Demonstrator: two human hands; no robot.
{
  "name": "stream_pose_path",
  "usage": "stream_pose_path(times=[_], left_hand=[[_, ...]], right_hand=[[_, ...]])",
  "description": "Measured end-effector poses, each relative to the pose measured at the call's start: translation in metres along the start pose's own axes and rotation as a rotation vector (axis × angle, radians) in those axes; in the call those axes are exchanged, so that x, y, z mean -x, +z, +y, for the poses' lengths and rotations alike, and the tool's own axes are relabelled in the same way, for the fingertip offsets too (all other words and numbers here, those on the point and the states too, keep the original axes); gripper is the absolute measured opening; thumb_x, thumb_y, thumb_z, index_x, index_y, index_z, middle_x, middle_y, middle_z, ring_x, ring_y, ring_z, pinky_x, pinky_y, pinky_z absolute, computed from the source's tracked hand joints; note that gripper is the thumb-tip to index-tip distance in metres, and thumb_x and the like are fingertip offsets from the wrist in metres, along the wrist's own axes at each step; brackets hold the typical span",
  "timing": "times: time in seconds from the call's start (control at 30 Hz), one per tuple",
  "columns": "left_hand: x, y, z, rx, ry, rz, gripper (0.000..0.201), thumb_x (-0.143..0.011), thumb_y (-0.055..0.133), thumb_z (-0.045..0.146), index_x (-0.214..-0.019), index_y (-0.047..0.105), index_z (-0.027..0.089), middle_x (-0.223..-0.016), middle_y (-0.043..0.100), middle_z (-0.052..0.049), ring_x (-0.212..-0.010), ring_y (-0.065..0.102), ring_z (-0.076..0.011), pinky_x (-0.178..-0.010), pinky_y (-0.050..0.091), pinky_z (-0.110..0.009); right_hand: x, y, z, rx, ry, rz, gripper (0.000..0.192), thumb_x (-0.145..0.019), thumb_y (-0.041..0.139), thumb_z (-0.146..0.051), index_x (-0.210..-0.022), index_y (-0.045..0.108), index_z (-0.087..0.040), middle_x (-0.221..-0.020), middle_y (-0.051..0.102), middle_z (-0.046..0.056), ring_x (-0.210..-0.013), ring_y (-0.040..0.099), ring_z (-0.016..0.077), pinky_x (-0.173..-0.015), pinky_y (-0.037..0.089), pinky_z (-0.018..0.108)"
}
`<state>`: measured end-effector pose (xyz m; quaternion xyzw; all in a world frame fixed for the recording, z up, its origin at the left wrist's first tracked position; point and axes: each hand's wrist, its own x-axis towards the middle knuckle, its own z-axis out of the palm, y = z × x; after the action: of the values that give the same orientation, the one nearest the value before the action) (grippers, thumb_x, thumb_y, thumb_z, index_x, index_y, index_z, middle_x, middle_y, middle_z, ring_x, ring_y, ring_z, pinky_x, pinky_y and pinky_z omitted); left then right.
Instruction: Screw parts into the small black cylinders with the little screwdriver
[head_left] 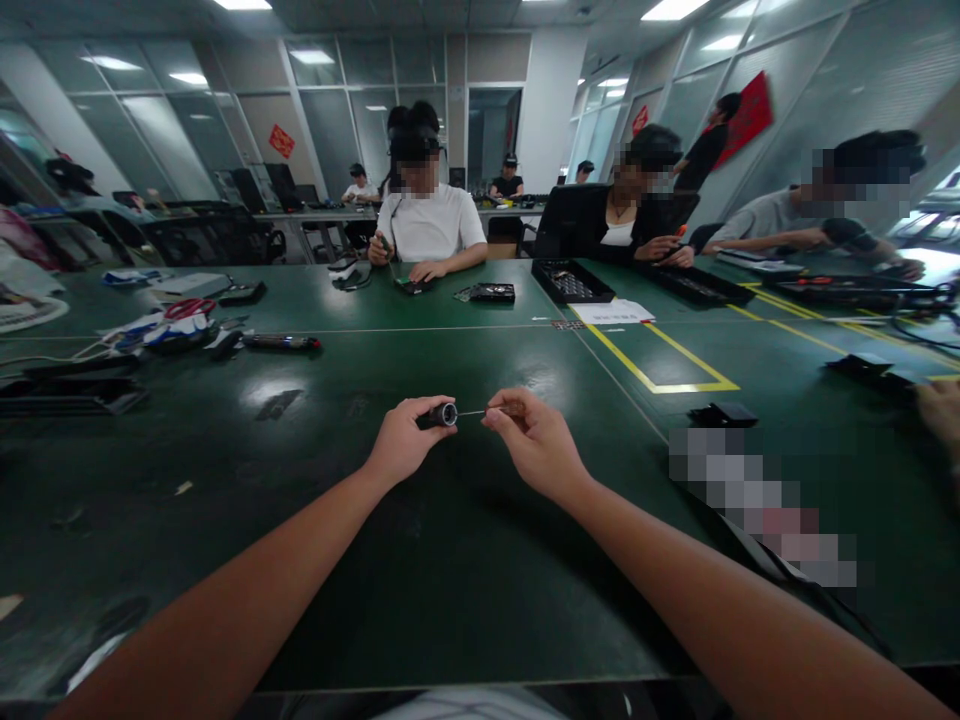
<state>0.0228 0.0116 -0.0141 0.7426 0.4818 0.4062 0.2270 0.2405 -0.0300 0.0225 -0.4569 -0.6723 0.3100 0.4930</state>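
Above the green table, my left hand (405,438) is closed around a short black cylinder (445,414) with a pale ring at its round end, much like a small flashlight. That end faces right and toward me. Pinched in my right hand (534,438) is a thin metal rod (472,413), perhaps the shaft of a small tool; its rear part is hidden by my fingers. The rod points left, its tip close to the cylinder's round end. Whether the two touch, I cannot tell.
On the green table (450,590), a dark pen-like tool (281,343) and red-handled scissors (190,308) lie left. A black tray (574,282) stands at the back. Right of me are a small black block (723,414) and a blurred-out object (761,505). Several people work opposite.
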Motion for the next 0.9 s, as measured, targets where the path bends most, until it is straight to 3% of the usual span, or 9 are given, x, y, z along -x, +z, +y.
stream_pose_path(times=[0.63,0.9], left_hand=[[0.0001,-0.0005,0.0072,0.013,0.034,-0.013,0.039,-0.077,0.080,0.020,-0.115,0.073,0.028,-0.116,0.073,-0.005,-0.111,0.064,-0.0254,-0.104,0.044,-0.047],[-0.0002,0.0001,0.0042,0.017,0.005,-0.013,0.041,-0.076,0.080,0.018,-0.115,0.073,0.028,-0.115,0.073,-0.005,-0.109,0.066,-0.0258,-0.103,0.046,-0.047]], right_hand=[[-0.0002,-0.0004,-0.0013,-0.019,0.064,0.038,0.014,-0.091,0.061,-0.036,-0.093,0.061,-0.022,-0.079,0.071,0.003,-0.078,0.069,0.0199,-0.077,0.053,0.036],[0.0000,0.0001,0.0027,-0.058,-0.001,-0.054,0.012,-0.091,0.061,-0.033,-0.098,0.063,-0.023,-0.085,0.071,0.002,-0.082,0.070,0.0189,-0.077,0.053,0.034]])
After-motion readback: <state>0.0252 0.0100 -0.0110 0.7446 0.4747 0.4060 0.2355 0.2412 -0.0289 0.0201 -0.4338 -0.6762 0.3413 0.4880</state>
